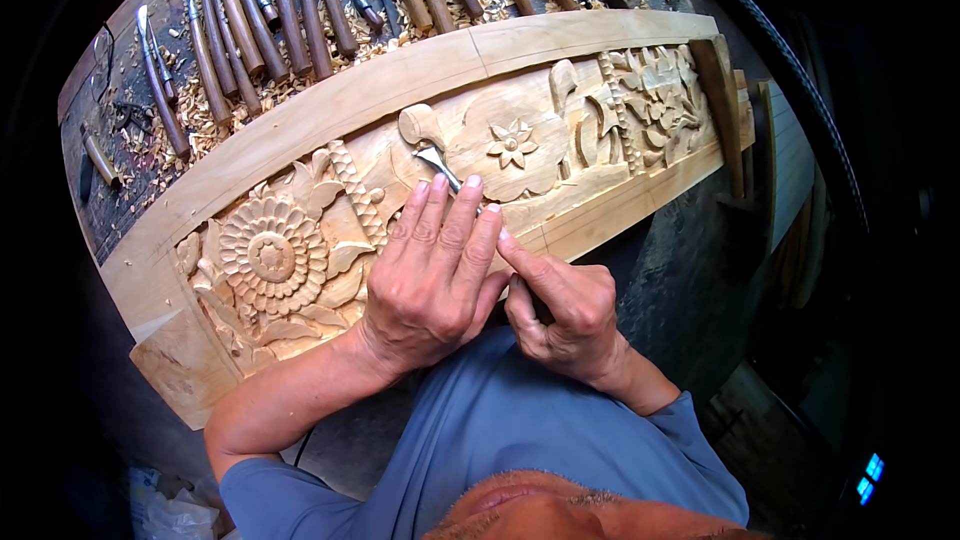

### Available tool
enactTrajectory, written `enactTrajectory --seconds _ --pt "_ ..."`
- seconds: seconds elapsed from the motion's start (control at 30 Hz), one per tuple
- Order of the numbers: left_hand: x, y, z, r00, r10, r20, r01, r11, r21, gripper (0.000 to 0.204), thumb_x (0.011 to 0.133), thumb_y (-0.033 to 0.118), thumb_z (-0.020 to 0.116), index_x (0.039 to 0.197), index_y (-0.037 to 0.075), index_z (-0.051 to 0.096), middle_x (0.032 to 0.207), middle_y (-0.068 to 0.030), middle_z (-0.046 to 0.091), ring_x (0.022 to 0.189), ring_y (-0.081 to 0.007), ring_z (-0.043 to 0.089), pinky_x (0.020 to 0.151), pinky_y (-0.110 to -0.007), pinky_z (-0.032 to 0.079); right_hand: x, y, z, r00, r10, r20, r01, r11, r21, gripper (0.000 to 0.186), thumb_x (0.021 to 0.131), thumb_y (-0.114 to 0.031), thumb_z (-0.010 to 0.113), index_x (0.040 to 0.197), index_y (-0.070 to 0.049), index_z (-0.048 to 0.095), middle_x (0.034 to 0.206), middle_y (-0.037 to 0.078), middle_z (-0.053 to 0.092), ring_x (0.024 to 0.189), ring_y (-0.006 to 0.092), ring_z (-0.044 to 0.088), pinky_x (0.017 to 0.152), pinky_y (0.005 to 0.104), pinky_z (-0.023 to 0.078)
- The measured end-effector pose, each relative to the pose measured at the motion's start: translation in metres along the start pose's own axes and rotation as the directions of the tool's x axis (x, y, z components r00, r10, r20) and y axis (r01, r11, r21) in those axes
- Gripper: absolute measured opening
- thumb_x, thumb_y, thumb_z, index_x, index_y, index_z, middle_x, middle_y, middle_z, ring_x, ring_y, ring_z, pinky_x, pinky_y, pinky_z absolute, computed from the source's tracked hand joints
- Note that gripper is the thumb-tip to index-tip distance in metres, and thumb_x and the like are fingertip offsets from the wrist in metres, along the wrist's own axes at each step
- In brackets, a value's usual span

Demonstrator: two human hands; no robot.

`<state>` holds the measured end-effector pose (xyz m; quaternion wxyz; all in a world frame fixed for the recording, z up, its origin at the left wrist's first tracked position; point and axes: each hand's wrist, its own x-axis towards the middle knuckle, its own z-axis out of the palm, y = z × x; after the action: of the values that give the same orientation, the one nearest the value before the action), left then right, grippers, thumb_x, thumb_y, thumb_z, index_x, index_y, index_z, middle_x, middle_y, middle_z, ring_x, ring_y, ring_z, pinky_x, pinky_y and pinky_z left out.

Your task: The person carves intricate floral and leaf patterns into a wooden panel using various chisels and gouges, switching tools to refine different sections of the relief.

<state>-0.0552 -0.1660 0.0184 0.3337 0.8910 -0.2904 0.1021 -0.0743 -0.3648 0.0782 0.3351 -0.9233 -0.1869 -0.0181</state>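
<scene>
A carved panel of pale wood [395, 155] lies across the bench before me. It bears a large round flower [272, 256] on the left, a small petalled flower [512, 144] near the middle and leafy relief on the right. The flared steel tip of a carving chisel [432, 158] rests against the wood just below a rounded scroll. My left hand [430, 265] lies over the chisel's shank, its fingers stretched side by side and pressing on it. Close beside it, my right hand [567, 312] is curled around the rear of the tool. Its handle is hidden by my hands.
Behind the panel, several wooden-handled carving tools [305, 15] lie in a row on the dark bench among wood shavings [225, 135]. A wooden piece [722, 110] stands against the panel's right end. A dark cable [790, 55] hangs at the right. A pale plastic bag [175, 515] sits lower left.
</scene>
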Motion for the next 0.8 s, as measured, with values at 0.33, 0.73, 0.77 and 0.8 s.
enactTrajectory --seconds 0.33,0.73,0.77,0.8 --pt "0.000 0.002 0.001 0.999 -0.030 0.028 0.030 1.000 0.004 0.064 0.094 0.030 0.085 0.145 -0.006 0.072 0.154 -0.0331 0.067 0.139 -0.0542 0.068 0.122 -0.061 0.054 0.004 0.012 0.000 0.999 -0.037 0.000 0.037 0.999 0.016 0.056 0.082 0.012 0.078 0.138 0.001 0.078 0.072 0.010 0.067 0.055 0.0242 0.066 0.055 0.0382 0.052" --pt "0.004 0.003 -0.002 0.999 -0.031 0.037 0.029 0.998 0.059 0.061 0.099 0.031 0.082 0.150 0.000 0.072 0.158 -0.0256 0.068 0.145 -0.0472 0.067 0.124 -0.057 0.052 0.010 0.035 -0.013 0.982 -0.176 0.064 0.183 0.971 -0.151 0.057 0.082 0.006 0.080 0.139 -0.001 0.079 0.071 0.004 0.061 0.056 0.0200 0.063 0.052 0.0386 0.049" --pt "0.004 0.004 -0.004 0.999 -0.026 0.027 0.024 0.997 0.070 0.056 0.101 0.030 0.079 0.149 0.002 0.072 0.158 -0.0243 0.069 0.145 -0.0451 0.068 0.125 -0.057 0.052 0.007 0.036 -0.015 0.981 -0.191 0.038 0.194 0.968 -0.158 0.056 0.082 0.006 0.080 0.138 -0.001 0.079 0.070 0.004 0.061 0.055 0.0199 0.062 0.052 0.0384 0.049" --pt "0.003 0.003 -0.004 0.999 0.044 -0.019 -0.043 0.997 0.069 0.050 0.104 0.028 0.076 0.148 0.003 0.073 0.157 -0.0228 0.070 0.144 -0.0428 0.069 0.125 -0.056 0.052 0.005 0.036 -0.016 0.978 -0.207 0.013 0.206 0.965 -0.163 0.056 0.082 0.006 0.080 0.137 -0.001 0.080 0.070 0.004 0.060 0.055 0.0198 0.061 0.052 0.0382 0.049"
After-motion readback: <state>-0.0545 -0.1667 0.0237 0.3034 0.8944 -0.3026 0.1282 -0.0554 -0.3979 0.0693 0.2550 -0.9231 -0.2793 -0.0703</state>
